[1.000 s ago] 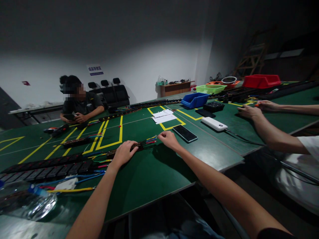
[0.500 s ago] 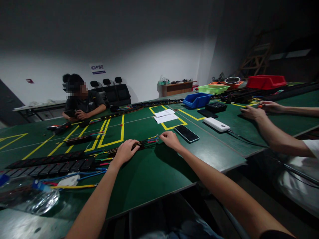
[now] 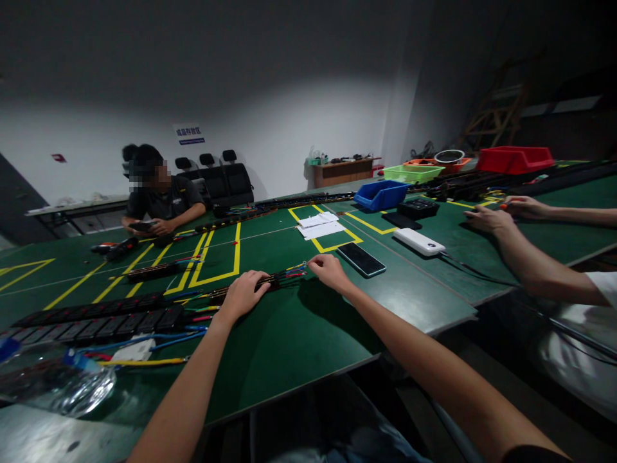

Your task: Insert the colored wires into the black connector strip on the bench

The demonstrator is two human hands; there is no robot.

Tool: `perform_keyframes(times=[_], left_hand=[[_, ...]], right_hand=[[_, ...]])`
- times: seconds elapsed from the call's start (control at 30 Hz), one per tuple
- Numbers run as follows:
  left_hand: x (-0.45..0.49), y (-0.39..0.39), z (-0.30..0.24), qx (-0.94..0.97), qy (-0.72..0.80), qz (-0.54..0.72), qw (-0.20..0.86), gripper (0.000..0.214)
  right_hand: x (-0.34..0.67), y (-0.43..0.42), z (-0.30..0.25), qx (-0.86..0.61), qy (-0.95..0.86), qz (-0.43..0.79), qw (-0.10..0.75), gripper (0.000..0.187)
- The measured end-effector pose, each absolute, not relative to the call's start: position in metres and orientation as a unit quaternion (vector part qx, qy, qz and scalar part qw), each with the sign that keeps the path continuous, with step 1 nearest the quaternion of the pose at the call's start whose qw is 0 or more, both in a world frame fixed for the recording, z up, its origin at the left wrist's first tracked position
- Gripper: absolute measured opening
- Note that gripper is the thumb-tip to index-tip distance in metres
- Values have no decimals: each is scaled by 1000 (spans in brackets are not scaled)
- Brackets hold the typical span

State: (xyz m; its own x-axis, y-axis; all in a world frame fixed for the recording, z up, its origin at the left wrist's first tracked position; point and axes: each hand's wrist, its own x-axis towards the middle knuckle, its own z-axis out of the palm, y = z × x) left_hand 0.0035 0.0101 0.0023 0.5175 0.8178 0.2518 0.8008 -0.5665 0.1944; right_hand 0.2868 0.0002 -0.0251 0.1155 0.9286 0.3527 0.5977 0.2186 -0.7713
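My left hand lies on a black cable chain on the green table, fingers curled over its right end. My right hand rests a little further right, fingers pinched at the ends of several coloured wires that stick out of the chain. A dark smartphone lies just right of my right hand. More black chain segments with blue, red and yellow wires run off to the left.
A clear plastic bottle lies at the near left. A white power bank, papers and a blue bin sit further back. Another person's hands work at the right; a seated person is across the table.
The view shifted slightly between the oldest frame and now. Both my hands stay on the chain and wires in nearly the same place.
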Motion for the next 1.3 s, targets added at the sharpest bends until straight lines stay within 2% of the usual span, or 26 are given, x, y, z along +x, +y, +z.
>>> perform_keyframes(times=[0.27,0.47,0.83,1.1,1.3], left_hand=[[3,10,2,871,464,159,26,36],[3,10,2,874,455,168,25,34],[3,9,4,873,460,160,20,34],[3,9,3,874,460,157,14,35],[3,10,3,874,459,159,17,35]], right_hand=[[286,1,-23,-551,-636,206,499,31],[284,-2,-16,-489,-605,337,531,42],[282,0,-16,-489,-553,387,553,34],[283,5,-22,-532,-544,375,529,30],[288,11,-32,-575,-576,335,475,32]])
